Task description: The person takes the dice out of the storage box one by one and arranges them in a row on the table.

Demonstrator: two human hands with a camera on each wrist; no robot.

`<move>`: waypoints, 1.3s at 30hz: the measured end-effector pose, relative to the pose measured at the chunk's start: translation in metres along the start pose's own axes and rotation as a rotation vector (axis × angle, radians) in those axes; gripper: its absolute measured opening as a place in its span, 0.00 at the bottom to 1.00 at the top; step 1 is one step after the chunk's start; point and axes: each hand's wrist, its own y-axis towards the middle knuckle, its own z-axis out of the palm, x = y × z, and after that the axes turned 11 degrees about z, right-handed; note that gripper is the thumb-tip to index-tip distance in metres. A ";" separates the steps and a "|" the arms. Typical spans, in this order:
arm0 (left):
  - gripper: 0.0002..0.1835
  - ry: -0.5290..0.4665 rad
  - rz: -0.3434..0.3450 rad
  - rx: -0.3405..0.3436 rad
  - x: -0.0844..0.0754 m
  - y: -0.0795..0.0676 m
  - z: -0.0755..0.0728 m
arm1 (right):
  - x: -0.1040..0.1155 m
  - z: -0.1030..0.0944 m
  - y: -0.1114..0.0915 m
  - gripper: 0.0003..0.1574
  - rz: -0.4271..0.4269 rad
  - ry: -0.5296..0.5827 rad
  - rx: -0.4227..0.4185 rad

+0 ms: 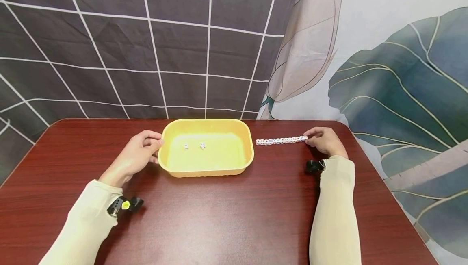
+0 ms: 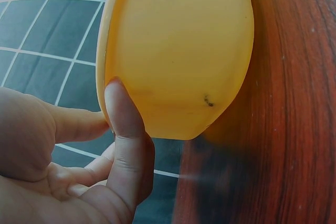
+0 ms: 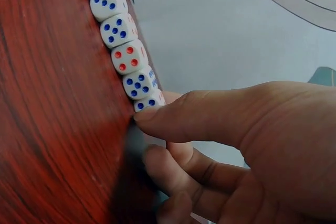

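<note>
A yellow plastic tray (image 1: pixel 206 173) stands on the table, with two white dice (image 1: pixel 202 146) lying apart on its floor. My left hand (image 1: pixel 136 154) pinches the tray's left end at the rim; in the left wrist view the thumb and a finger sit on either side of the tray wall (image 2: pixel 178 40). Right of the tray runs a straight row of white dice (image 1: pixel 281 140) with red and blue pips, set face to face. At the row's right end, my right hand (image 1: pixel 326 140) pinches the last die (image 3: pixel 147 103) between thumb and fingers, which partly hide it.
The dark red wooden table (image 1: pixel 204 216) has rounded far corners. Behind its far edge hang a dark cloth with white grid lines (image 1: pixel 179 45) and a pale cloth with a leaf print (image 1: pixel 402 86). The dice row lies close to the tray's right end.
</note>
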 end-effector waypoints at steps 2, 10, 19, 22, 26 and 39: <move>0.20 -0.001 0.001 0.000 0.000 0.000 0.000 | 0.000 -0.001 -0.001 0.21 -0.007 0.002 0.007; 0.20 0.002 -0.001 0.002 0.000 0.000 0.000 | 0.006 -0.009 -0.007 0.23 -0.024 -0.005 0.018; 0.20 -0.001 -0.005 -0.001 -0.001 0.001 0.000 | 0.021 -0.015 -0.017 0.21 -0.070 -0.021 -0.049; 0.20 -0.001 -0.005 0.000 -0.001 0.001 0.000 | 0.027 -0.014 -0.018 0.21 -0.091 -0.003 -0.055; 0.20 -0.001 -0.006 0.002 -0.001 0.000 0.000 | 0.036 -0.011 -0.019 0.20 -0.118 0.007 -0.051; 0.21 -0.009 -0.012 0.002 -0.001 0.000 0.001 | 0.059 -0.001 -0.022 0.19 -0.180 0.009 -0.055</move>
